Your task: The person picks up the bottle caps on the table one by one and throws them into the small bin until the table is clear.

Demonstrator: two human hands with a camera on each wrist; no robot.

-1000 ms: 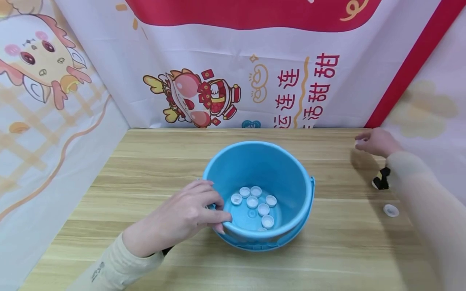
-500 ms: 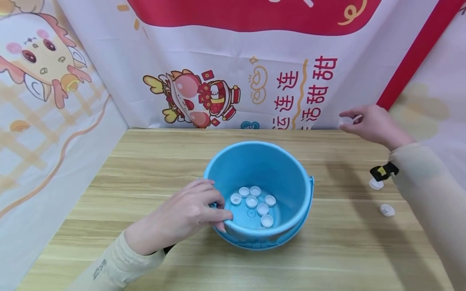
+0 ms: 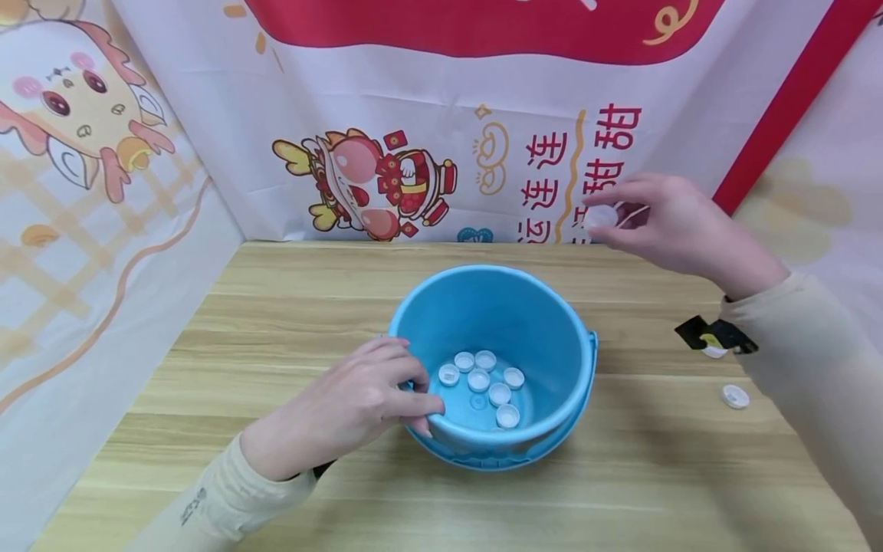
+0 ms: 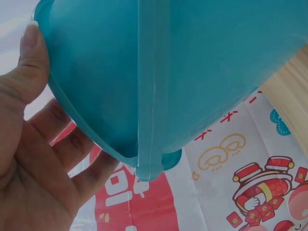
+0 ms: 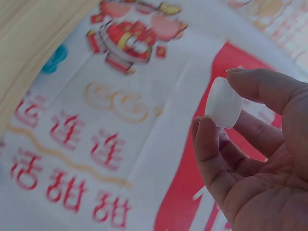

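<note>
A blue bucket stands on the table, and several white bottle caps lie on its floor. My left hand grips the bucket's near-left rim, thumb over the edge; the left wrist view shows the thumb and fingers around the rim. Up above the table, right of and behind the bucket, my right hand holds a white bottle cap. In the right wrist view that cap is pinched between thumb and fingertips.
Two more white caps lie on the table to the right: one in plain sight, another partly behind the black wrist strap. A printed cloth hangs along the table's back edge. The bucket's handle hangs down.
My right hand, with the cap in it, has risen from the table's far right corner and moved left towards the bucket. My left hand stays on the rim.
</note>
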